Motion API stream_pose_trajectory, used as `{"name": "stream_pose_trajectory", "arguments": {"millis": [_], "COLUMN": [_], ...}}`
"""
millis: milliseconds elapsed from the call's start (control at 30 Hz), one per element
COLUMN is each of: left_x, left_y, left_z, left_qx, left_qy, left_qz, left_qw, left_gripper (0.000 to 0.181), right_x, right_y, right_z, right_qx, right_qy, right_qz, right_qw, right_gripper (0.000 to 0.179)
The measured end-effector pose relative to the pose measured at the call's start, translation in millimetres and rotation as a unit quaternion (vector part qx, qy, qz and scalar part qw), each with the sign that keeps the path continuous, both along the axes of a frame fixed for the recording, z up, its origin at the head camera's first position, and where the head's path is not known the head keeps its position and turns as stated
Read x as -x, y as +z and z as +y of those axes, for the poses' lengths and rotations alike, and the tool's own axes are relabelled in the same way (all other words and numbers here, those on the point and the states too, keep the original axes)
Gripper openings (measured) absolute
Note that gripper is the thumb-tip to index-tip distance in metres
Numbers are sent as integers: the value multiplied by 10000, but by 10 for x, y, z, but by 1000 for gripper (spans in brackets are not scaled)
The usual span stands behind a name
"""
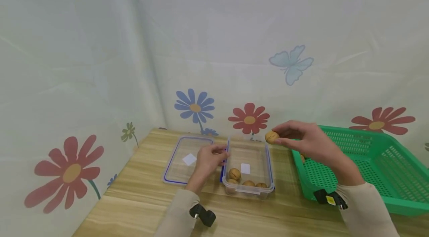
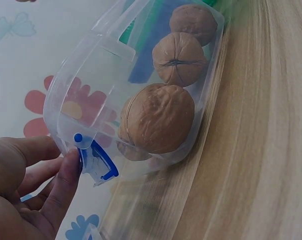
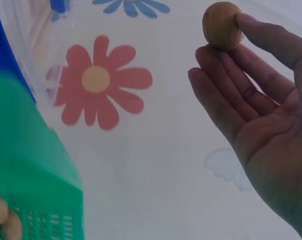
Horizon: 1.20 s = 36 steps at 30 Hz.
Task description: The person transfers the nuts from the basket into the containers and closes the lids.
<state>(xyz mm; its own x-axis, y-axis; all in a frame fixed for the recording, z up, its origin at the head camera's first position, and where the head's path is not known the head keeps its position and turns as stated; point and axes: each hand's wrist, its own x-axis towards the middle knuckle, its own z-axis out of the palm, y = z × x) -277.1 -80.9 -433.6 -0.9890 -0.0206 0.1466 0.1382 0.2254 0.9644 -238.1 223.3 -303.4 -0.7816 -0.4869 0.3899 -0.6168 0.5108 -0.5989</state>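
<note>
My right hand (image 1: 310, 142) pinches a walnut (image 1: 271, 137) between thumb and fingertips, raised between the clear plastic container and the green basket. In the right wrist view the walnut (image 3: 222, 26) sits at the tips of the thumb and fingers, the palm partly turned up. At the container's left side, my left hand (image 1: 209, 160) holds the rim of the clear container (image 1: 251, 155) by its blue-edged latch (image 2: 98, 160). Several walnuts (image 2: 161, 117) lie together along the container's near end.
A clear lid with a blue seal (image 1: 175, 155) lies on the wooden table (image 1: 134, 199) left of the container. The green perforated basket (image 1: 402, 199) stands at the right, with walnuts (image 3: 11, 225) inside its left side. Behind the table hangs a flower-printed curtain (image 1: 214, 62).
</note>
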Motion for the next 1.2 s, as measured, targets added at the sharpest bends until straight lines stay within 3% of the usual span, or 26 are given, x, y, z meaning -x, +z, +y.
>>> {"name": "stream_pose_trajectory", "arguments": {"millis": [400,700,933,1200], "left_x": [6,11,8,11], "left_y": [-2,-6,-18,-18], "left_z": [-9,-11,-10,-12], "left_qx": [31,45,31,10], "left_qy": [-62,-52,-100,-69], "left_qz": [53,-5,32,39], "left_qw": [10000,10000,9999,10000], "left_gripper": [30,31,32,31], "right_x": [2,101,177,260], "right_y": [-318,-539,-713,-864], "right_z": [-372,-523,-574,-634], "right_qx": [230,-69,-267,-628], "right_qy": [206,370,281,465], "right_qz": [-405,-476,-854,-813], "right_qw": [9987,9982,9956,9936], "right_gripper": [29,25,24,20]}}
